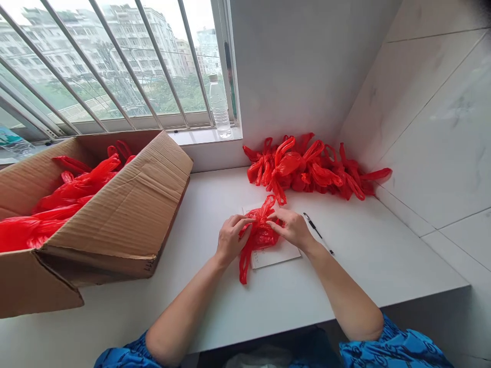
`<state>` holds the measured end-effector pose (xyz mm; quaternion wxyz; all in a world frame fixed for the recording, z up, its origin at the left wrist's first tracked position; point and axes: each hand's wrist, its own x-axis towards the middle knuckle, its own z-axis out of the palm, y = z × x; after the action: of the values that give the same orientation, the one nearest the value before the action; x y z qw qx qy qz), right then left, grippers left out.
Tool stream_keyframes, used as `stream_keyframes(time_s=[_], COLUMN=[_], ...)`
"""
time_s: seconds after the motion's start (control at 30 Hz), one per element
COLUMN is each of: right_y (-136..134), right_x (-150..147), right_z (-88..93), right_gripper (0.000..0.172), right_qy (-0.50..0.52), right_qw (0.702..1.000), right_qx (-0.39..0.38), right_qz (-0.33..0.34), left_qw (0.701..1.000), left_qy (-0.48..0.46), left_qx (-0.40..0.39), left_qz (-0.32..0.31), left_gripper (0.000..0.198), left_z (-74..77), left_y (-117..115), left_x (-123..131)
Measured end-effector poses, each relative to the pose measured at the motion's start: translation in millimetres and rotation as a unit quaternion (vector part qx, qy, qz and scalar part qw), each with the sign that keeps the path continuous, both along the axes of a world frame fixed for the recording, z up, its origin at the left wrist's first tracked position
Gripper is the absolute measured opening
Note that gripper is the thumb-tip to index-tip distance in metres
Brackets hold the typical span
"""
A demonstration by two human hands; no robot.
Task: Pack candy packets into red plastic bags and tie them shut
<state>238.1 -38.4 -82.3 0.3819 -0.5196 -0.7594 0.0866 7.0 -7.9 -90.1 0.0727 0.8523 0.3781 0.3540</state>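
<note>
A red plastic bag (265,236) lies bunched on a white notepad (276,255) in front of me, one of its handles trailing down over the near left side. My left hand (233,236) pinches the bag from the left, fingertips on its gathered middle. From the right, my right hand (292,227) pinches the same gathered part between thumb and fingers. The fingertips of both hands nearly meet there. What is inside the bag cannot be made out. A black pen (318,233) rests on the table just right of my right hand.
A heap of knotted red bags (303,166) lies along the wall at the back right. On the left stands an open cardboard box (126,204) with more red bags (76,191) in it. A clear bottle (219,107) stands on the windowsill. The white table (215,301) ends near me.
</note>
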Motion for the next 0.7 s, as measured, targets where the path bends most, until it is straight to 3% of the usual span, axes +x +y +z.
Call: stream_keyframes(time_s=[0.2, 0.33, 0.43, 0.53, 0.7], right_y=[-0.4, -0.1, -2.7, -5.3, -6.5], right_x=[-16.9, -15.7, -1.5, 22.2, 44.8], right_z=[-12.8, -9.0, 2.9, 13.2, 16.4], right_gripper=[0.010, 0.012, 0.019, 0.024, 0.025], right_qy=[-0.070, -0.045, 0.007, 0.051, 0.056], right_qw=[0.997, 0.998, 0.999, 0.998, 0.995], right_qx=[-0.018, -0.020, -0.020, -0.031, -0.086], right_qz=[0.006, 0.031, 0.032, -0.010, -0.014], left_qw=[0.997, 0.996, 0.998, 0.998, 0.988], left_qy=[0.080, 0.093, 0.058, -0.013, -0.036], left_qx=[0.002, 0.014, 0.011, -0.008, -0.120], left_qz=[-0.024, -0.012, 0.009, 0.058, 0.087], left_gripper=[0.023, 0.019, 0.023, 0.022, 0.026], left_z=[-3.8, 2.1, 13.4, 23.9, 29.8], left_y=[4.3, 5.2, 7.9, 16.0, 24.3], left_x=[-3.5, -4.8, -10.3, -28.1, -57.1])
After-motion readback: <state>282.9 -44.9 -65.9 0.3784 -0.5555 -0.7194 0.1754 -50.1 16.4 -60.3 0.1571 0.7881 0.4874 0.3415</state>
